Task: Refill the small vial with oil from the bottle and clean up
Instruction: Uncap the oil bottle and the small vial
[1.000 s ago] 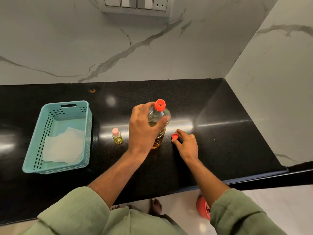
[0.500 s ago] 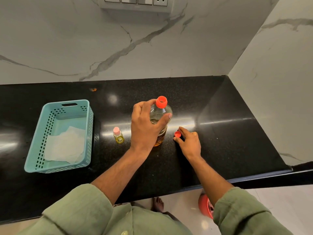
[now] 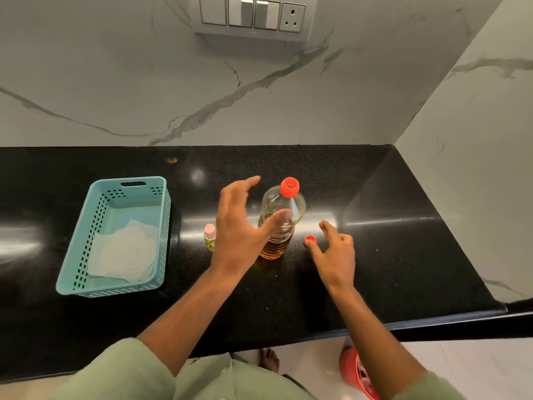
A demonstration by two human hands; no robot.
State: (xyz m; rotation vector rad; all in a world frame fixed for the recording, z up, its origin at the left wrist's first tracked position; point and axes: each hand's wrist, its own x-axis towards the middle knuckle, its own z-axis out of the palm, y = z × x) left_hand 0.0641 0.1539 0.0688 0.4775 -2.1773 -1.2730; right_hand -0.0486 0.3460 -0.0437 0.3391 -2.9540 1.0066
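On the black stone counter [image 3: 375, 269], about midway along it, stands the oil bottle [image 3: 281, 223], upright, clear plastic with amber oil filling its lower part; an orange-red collar with a small opening tops its neck; a small red cap [image 3: 310, 240] lies on the counter just to the bottle's right. Left of the bottle, and close to it, sits the small vial [image 3: 209, 237], upright, with a pale pink top and a little yellow oil in its base.

Over the gap between vial and bottle hangs the person's left hand [image 3: 240, 226], fingers spread wide and gripping nothing; its thumb reaches across in front of the bottle's middle, though whether it touches the plastic is hard to tell. Nearer the right side, the right hand [image 3: 336, 252] is low over the counter with fingers loosely apart and nothing held; one fingertip is right beside the red cap, perhaps just touching it.

Farther left, well apart from the bottle, rests a teal perforated basket [image 3: 86, 243]; a white tissue [image 3: 122, 252] lies crumpled flat in its near half. Both forearms come out of pale green sleeves [image 3: 121, 373]; marble walls [image 3: 115, 82] rise behind and to the right, with a switch panel [image 3: 253, 15] on the far one.
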